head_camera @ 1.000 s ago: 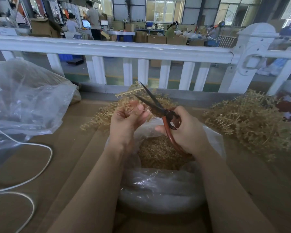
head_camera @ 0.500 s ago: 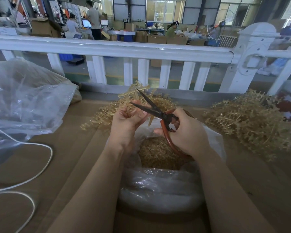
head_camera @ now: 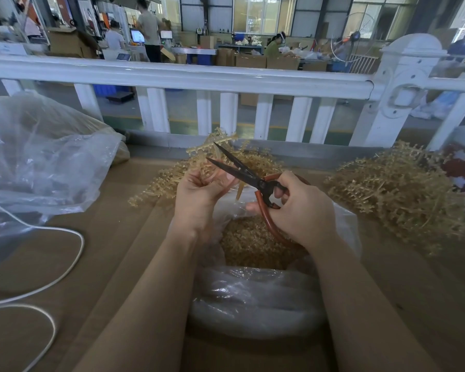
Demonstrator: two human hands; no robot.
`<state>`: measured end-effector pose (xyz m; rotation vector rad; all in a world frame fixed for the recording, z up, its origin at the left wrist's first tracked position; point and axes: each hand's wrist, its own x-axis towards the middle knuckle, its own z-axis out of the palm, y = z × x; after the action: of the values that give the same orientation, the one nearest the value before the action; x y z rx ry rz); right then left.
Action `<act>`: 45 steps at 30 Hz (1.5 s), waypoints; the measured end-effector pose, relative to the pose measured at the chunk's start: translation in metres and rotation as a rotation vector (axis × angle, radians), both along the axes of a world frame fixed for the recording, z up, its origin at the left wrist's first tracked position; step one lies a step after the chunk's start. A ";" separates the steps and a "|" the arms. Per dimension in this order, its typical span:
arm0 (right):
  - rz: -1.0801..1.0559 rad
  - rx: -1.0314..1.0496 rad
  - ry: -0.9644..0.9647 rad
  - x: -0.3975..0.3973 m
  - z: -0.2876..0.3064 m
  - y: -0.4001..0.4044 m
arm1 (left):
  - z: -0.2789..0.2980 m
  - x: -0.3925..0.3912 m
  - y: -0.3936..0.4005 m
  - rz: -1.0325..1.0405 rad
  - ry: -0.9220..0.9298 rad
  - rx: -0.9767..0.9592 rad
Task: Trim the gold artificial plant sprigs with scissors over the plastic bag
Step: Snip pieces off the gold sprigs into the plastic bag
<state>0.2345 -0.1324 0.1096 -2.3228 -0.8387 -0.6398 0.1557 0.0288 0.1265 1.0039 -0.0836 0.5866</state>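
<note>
Pinching light, springy gold plastic sprig (head_camera: 211,167) near its stem, left hand (head_camera: 199,194) feeds open red-handled scissors (head_camera: 253,179) gripped by right hand (head_camera: 301,208) above clear plastic bag (head_camera: 255,299), frame centre.

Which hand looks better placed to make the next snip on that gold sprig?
The right hand: it already holds the scissors, blades parted beside the gold sprig. The left hand is busy holding that sprig over the plastic bag.

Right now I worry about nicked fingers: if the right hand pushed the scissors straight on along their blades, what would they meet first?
Probably the gold sprig held up by the left hand. The open blades of the scissors in the right hand already straddle it, with the left fingertips close below. Depth is unclear.
</note>
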 end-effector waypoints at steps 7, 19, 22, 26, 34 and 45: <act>0.040 0.062 -0.002 -0.001 -0.001 0.000 | 0.003 -0.002 0.000 0.005 0.048 -0.027; 0.021 0.012 -0.017 0.002 -0.002 -0.002 | -0.002 0.000 0.002 0.022 0.186 0.076; 0.020 0.020 -0.032 0.002 -0.002 -0.002 | -0.003 0.000 0.003 -0.006 0.183 0.085; 0.019 0.037 -0.060 0.001 -0.002 -0.002 | -0.004 0.001 0.004 -0.023 0.174 0.079; 0.051 0.064 -0.031 0.000 -0.002 -0.001 | -0.003 0.000 0.003 -0.046 0.153 0.004; 0.034 0.009 -0.032 0.000 -0.002 -0.002 | -0.003 0.002 0.004 0.079 0.181 0.141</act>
<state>0.2343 -0.1340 0.1077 -2.2906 -0.8861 -0.6671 0.1581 0.0330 0.1233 1.1971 0.0761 0.5647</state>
